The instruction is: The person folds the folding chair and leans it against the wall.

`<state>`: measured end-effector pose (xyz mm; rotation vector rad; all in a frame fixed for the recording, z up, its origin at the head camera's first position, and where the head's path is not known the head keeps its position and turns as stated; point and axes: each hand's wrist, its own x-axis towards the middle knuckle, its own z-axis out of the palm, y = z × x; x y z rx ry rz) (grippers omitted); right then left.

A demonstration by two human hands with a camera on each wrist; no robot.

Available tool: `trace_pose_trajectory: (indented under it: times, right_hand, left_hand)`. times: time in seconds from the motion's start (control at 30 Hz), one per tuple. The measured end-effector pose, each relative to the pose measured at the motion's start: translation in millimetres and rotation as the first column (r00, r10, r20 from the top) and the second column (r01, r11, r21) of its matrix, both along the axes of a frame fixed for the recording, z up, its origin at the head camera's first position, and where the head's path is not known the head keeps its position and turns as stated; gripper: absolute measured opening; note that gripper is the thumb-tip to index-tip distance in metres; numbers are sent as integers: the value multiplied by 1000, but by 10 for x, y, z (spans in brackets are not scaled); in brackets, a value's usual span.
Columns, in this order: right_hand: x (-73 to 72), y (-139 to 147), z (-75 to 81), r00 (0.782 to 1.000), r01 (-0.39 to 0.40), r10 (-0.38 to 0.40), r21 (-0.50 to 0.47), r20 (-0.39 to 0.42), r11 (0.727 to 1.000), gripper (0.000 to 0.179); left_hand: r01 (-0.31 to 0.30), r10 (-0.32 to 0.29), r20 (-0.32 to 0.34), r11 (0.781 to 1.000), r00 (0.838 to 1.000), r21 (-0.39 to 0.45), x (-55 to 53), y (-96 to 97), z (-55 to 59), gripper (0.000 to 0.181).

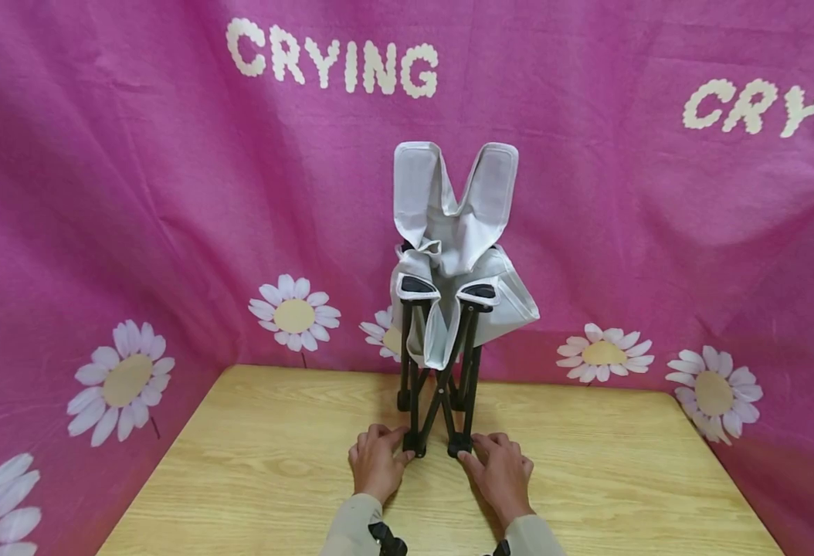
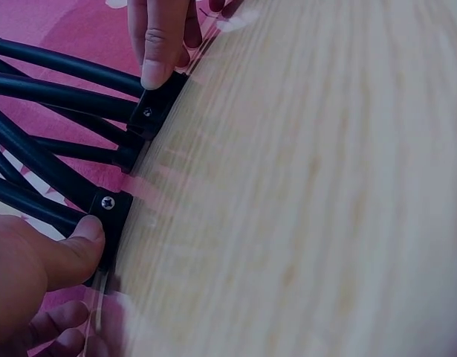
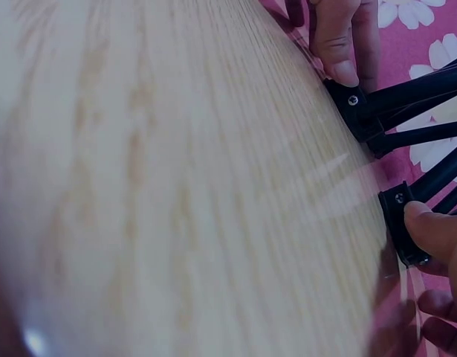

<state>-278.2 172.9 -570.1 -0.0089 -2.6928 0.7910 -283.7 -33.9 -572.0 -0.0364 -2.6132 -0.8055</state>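
A small folding chair stands upright on the table, partly folded, with light grey fabric draped over crossed black legs. Two fabric flaps stick up at its top. At the near left foot, my left hand pinches the black plastic, thumb on the near face. My right hand does likewise at the near right foot, its thumb beside a screw. Both wrist views show the two front feet on the tabletop, a short gap between them. The rear feet are partly hidden behind the front legs.
The wooden table has light grain, and its back edge lies just behind the chair. Pink cloth with white daisies and lettering hangs around the back and both sides.
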Motion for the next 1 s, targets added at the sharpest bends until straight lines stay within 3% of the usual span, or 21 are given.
trace_pose_trajectory:
  times: [1.0]
  right_hand:
    - [-31,26,-3,999,-8,7,-9,-33,1000,39]
  left_hand:
    - [-24,24,-9,1000,1000,18,-20,53,-10,41]
